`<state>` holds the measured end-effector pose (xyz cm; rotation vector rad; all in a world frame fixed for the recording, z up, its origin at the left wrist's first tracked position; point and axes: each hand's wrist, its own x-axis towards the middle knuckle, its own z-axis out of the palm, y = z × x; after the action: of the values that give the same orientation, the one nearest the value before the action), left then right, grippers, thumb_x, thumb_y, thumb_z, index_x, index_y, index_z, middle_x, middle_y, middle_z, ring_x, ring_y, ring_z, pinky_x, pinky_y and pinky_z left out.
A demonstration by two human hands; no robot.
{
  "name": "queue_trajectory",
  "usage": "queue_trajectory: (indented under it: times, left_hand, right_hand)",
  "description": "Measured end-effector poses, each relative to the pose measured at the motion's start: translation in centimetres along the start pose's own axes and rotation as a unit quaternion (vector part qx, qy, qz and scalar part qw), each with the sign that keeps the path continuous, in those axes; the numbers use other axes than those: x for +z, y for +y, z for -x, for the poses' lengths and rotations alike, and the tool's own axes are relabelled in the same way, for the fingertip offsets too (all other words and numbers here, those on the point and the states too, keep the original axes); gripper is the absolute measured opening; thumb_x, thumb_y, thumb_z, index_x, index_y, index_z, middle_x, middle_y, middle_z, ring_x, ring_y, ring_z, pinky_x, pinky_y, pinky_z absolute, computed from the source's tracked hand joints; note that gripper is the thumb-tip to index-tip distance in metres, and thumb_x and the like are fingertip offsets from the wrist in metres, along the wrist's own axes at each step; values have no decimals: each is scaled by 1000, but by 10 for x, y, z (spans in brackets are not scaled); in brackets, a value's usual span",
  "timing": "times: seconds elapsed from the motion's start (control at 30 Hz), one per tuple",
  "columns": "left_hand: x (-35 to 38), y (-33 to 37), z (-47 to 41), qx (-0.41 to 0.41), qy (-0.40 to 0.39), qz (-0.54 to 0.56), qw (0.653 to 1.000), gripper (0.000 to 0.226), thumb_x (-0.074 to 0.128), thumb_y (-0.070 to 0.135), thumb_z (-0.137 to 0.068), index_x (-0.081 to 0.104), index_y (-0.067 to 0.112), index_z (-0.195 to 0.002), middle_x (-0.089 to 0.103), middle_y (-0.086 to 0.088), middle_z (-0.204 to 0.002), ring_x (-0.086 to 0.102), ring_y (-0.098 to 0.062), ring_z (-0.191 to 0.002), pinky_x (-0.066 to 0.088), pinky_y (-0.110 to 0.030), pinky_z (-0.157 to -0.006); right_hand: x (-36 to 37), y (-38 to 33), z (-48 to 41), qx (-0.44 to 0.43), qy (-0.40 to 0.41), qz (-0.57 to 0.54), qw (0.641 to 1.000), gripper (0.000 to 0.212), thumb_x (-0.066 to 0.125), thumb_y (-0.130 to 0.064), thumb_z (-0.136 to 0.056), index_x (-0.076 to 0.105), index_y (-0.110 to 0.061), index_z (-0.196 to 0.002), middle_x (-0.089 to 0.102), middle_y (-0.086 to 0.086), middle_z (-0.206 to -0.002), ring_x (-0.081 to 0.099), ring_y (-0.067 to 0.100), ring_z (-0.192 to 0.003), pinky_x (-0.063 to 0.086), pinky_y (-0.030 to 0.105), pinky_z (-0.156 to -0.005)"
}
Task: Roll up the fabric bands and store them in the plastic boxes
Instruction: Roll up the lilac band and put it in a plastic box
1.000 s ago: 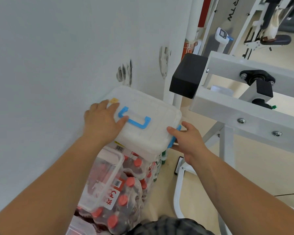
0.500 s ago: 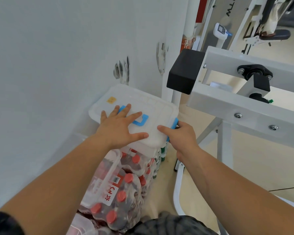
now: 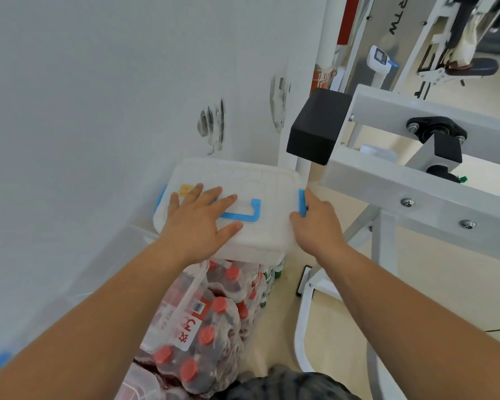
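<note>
While the left hand's (image 3: 198, 223) flat fingers (image 3: 214, 194) are steadying the translucent white plastic box (image 3: 243, 180), the right hand (image 3: 318, 226) is working its blue latch (image 3: 301, 202), grip hidden.

Pale grey wall (image 3: 98, 82) is filling the left side and is carrying dark scuff marks (image 3: 212, 125). Beige floor (image 3: 433, 284) is showing at right. White metal frame (image 3: 416, 192) with black pad (image 3: 318, 131) is standing near the wall. Shrink-wrapped red-capped bottles (image 3: 208, 342) are lying at the wall's foot.

I see the beige floor (image 3: 274, 336) carrying shrink-wrapped packs of red-capped bottles (image 3: 208, 336) by the wall, the plastic box (image 3: 257, 180) resting atop them, a white frame (image 3: 300, 327) standing alongside.
</note>
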<state>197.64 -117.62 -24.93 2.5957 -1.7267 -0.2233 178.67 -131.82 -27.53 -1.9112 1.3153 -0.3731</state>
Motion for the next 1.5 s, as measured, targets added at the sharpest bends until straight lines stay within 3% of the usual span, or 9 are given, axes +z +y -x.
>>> queue_trajectory:
  times: [0.1,0.17,0.23,0.37,0.57,0.7,1.0,1.2,1.5]
  left_hand:
    - [5,-4,3,12,-12,6,1000,66,26,69,-95,16,45,-155,9,11,-167,4,-22,-155,3,-59,-122]
    - [5,-7,3,29,18,60,998,55,38,55,-100,34,37,-152,22,6,-165,15,-23,-154,8,-58,-123]
    - [3,-14,6,17,92,141,986,40,54,33,-100,56,23,-139,42,-3,-156,33,-25,-146,20,-49,-122]
    - [5,-41,14,-115,208,159,958,42,70,23,-88,62,11,-127,55,-12,-139,47,-33,-131,33,-38,-111]
    - [-8,-64,17,-284,75,279,914,76,69,45,-88,38,8,-147,53,-15,-141,53,-33,-126,45,-39,-100]
    - [-18,-69,13,-291,39,305,906,74,72,48,-86,43,6,-140,57,-13,-133,58,-31,-117,49,-43,-96]
    - [-16,-77,-2,-277,59,377,882,82,85,38,-73,49,11,-141,63,-4,-122,64,-25,-107,53,-40,-93]
    - [-7,-78,-5,-256,112,424,862,37,78,22,-82,68,19,-118,70,3,-105,68,-16,-89,59,-39,-85]
    - [-12,-74,-30,-224,107,294,923,32,56,19,-97,65,13,-127,68,-5,-123,63,-25,-106,52,-38,-94]
  right_hand:
    - [8,-19,12,-116,15,253,960,73,43,-54,-99,7,-34,-158,13,8,-166,14,34,-152,19,50,-122]
    - [20,-37,16,-226,-21,326,918,65,31,-57,-102,4,-40,-159,-7,1,-169,-10,31,-155,-3,54,-124]
    - [32,-52,15,-286,-81,344,891,60,24,-55,-104,2,-44,-158,-14,-4,-169,-18,29,-154,-10,56,-123]
    - [50,-66,11,-305,-170,353,868,60,18,-66,-99,-3,-52,-155,-12,-8,-169,-14,31,-155,-9,59,-122]
    - [61,-86,8,-298,-136,396,858,72,19,-81,-88,14,-51,-152,11,7,-166,2,39,-153,-2,67,-119]
    - [73,-85,6,-348,-188,382,835,65,15,-75,-94,-2,-55,-153,-15,-9,-168,-16,32,-154,-7,66,-119]
    - [72,-79,-2,-314,-209,358,854,62,16,-77,-92,-1,-62,-150,-13,-17,-167,-15,30,-154,-8,67,-118]
    - [74,-79,1,-304,-200,360,859,71,17,-85,-84,-4,-63,-149,-14,-16,-167,-16,32,-154,-8,68,-117]
    - [84,-92,-1,-267,-189,372,869,76,17,-88,-83,-6,-60,-150,-15,-10,-168,-15,38,-153,-7,73,-114]
